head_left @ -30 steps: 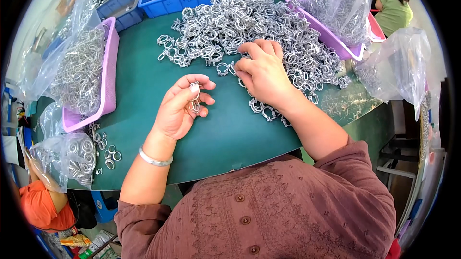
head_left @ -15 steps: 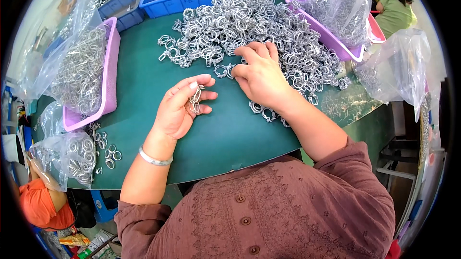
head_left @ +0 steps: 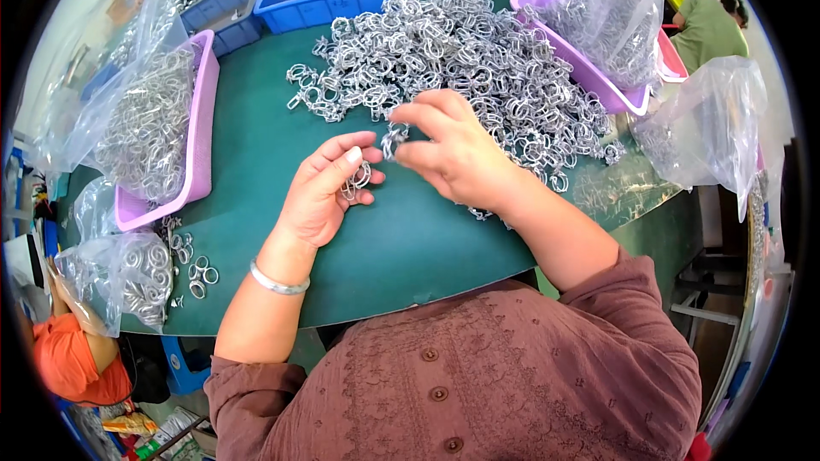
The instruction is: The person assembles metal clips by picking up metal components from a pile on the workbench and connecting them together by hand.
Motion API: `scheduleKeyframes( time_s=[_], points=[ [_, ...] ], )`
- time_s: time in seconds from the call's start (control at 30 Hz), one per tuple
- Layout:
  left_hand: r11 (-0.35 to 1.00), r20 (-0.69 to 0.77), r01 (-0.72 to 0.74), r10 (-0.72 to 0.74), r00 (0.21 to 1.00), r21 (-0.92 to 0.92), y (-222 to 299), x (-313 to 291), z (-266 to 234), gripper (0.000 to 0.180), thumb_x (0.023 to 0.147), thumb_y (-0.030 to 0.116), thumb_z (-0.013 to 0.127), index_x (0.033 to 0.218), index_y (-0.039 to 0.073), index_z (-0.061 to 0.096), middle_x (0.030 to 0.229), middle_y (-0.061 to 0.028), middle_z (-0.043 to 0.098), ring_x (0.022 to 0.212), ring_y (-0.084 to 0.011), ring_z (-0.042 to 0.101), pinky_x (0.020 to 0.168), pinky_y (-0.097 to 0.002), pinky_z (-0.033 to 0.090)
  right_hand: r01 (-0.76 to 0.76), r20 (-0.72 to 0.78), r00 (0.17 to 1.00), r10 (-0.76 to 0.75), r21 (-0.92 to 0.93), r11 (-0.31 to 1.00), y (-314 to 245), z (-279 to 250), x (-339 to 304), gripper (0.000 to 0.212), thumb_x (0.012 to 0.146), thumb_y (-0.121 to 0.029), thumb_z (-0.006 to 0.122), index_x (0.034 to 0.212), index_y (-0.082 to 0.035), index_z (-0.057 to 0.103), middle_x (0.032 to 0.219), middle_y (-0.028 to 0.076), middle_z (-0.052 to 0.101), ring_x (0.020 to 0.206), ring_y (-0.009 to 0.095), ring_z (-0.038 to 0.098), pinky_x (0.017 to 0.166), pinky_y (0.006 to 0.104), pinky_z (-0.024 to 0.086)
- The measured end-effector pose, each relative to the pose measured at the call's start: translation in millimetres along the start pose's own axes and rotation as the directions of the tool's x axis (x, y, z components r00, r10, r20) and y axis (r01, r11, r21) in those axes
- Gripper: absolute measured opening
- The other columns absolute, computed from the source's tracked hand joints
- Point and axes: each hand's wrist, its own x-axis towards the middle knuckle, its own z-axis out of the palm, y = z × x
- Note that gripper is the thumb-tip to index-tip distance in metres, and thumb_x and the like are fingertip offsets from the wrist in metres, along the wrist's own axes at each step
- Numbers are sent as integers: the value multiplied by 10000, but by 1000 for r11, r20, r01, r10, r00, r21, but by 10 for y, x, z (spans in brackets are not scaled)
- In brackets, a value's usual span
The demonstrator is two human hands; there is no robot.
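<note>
Between its thumb and fingers, my left hand grips silvery ring-shaped metal pieces. My right hand pinches another silvery metal ring piece at its fingertips, slightly blurred, close beside the left fingers. Just beyond my hands a large heap of similar metal ring pieces spreads over the green tabletop. My right wrist and palm cover part of the heap's near edge.
At the left, a purple basket holds metal pieces in plastic; another purple basket stands right. Blue trays line the back. A few loose rings lie near a plastic bag. Other people sit at both sides.
My right hand has drawn back from the heap toward my left hand, with a metal ring piece in its fingertips. The left hand stays nearly in place, still gripping its pieces.
</note>
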Motion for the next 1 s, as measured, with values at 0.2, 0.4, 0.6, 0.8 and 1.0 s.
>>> scheduleKeyframes(
  time_s=[0.2, 0.4, 0.6, 0.8, 1.0],
  points=[
    [993, 194, 42, -63, 979, 108, -14, -27, -50, 296, 907, 175, 517, 1162, 24, 525, 949, -66, 618, 761, -151, 609, 564, -232, 484, 188, -13, 982, -188, 110, 976, -131, -25, 36, 178, 681, -66, 644, 857, -84, 636, 1072, 82, 545, 976, 275, 492, 795, 391, 424],
    [997, 220, 67, -58, 974, -31, 14, -24, -36, 317, 909, 193, 517, 1173, 19, 517, 950, -55, 604, 757, -161, 603, 584, -251, 484, 61, -91, 995, -35, 294, 954, -104, 16, -2, 285, 686, -72, 703, 943, -54, 581, 994, 84, 576, 886, 265, 550, 759, 360, 443],
    [995, 274, 60, -35, 961, -84, -14, -16, -48, 366, 910, 202, 512, 1221, 11, 481, 977, -54, 581, 799, -163, 601, 612, -257, 497, -70, -78, 992, 99, 315, 946, -141, 47, -29, 305, 695, -185, 714, 934, -55, 577, 933, 76, 570, 867, 261, 533, 794, 370, 388],
    [996, 285, 52, -31, 958, -66, -13, -17, -25, 392, 911, 192, 509, 1253, 11, 453, 1007, -57, 572, 812, -165, 601, 641, -254, 499, -88, -92, 988, 125, 333, 939, -122, 96, -68, 290, 685, -164, 724, 897, -39, 571, 901, 82, 572, 839, 268, 537, 758, 370, 403],
    [999, 294, 22, -11, 956, -32, -19, -20, -43, 399, 913, 169, 500, 1278, 21, 435, 1026, -63, 570, 837, -163, 593, 653, -253, 496, -157, -49, 979, 199, 441, 884, -145, 93, -62, 239, 701, -119, 715, 882, -41, 579, 879, 89, 587, 849, 275, 555, 740, 362, 444]
  ],
)
